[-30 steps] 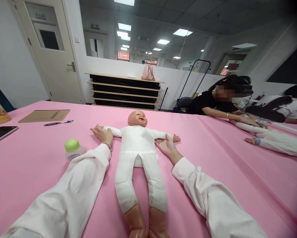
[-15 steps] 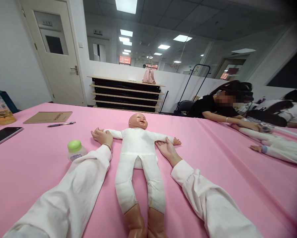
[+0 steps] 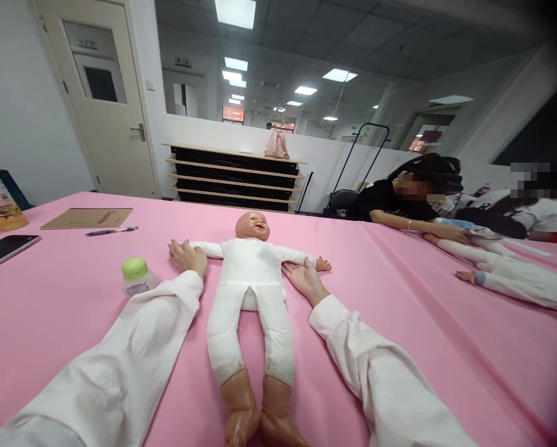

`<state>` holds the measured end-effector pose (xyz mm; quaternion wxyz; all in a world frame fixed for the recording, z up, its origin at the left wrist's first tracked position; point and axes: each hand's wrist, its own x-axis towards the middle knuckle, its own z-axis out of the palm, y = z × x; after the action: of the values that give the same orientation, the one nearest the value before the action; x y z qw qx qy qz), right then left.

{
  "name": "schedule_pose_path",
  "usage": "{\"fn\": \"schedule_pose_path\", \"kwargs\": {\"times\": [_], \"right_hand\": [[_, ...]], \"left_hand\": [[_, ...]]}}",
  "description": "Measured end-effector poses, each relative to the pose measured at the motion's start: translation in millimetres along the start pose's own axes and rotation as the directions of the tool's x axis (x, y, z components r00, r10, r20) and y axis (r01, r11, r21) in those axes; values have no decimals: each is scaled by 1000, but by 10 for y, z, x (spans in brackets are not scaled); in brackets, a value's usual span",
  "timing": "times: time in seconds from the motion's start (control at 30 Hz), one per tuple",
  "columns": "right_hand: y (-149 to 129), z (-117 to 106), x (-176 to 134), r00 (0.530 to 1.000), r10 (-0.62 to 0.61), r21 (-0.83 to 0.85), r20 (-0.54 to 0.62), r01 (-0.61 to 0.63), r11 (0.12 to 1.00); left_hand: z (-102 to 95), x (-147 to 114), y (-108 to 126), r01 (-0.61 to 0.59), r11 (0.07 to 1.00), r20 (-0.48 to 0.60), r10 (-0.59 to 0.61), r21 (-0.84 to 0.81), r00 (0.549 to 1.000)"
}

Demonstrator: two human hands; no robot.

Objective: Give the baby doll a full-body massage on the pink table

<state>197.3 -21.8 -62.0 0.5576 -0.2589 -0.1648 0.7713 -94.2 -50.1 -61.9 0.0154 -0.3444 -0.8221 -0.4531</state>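
Note:
A baby doll (image 3: 253, 264) with a white cloth body and hard plastic head, hands and feet lies on its back, arms stretched sideways. Its feet point toward me. My left hand (image 3: 188, 256) rests at the end of the doll's arm on the left, fingers spread, covering that doll hand. Palm up, my right hand (image 3: 307, 280) lies against the underside of the other arm. Its fingers are extended near the doll's side, thumb beside the arm. A small jar (image 3: 137, 277) with a green lid stands beside my left forearm.
A pink cloth (image 3: 366, 279) covers the table. At left are a phone (image 3: 8, 251), a bottle (image 3: 1, 202), a notebook (image 3: 87, 217) and a pen (image 3: 113, 231). Across at right, a person in black (image 3: 375, 198) leans over another doll (image 3: 515, 273).
The fingers of my left hand have spread a little over the doll's hand. My right hand stays under the arm. The whole view has shifted slightly.

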Motion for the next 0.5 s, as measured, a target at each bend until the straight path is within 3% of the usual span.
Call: {"fn": "schedule_pose_path", "kwargs": {"times": [0.5], "right_hand": [[-56, -8, -42, 1000, -21, 26, -5, 21, 999]], "left_hand": [[-50, -36, -5, -17, 1000, 96, 17, -2, 995]]}}
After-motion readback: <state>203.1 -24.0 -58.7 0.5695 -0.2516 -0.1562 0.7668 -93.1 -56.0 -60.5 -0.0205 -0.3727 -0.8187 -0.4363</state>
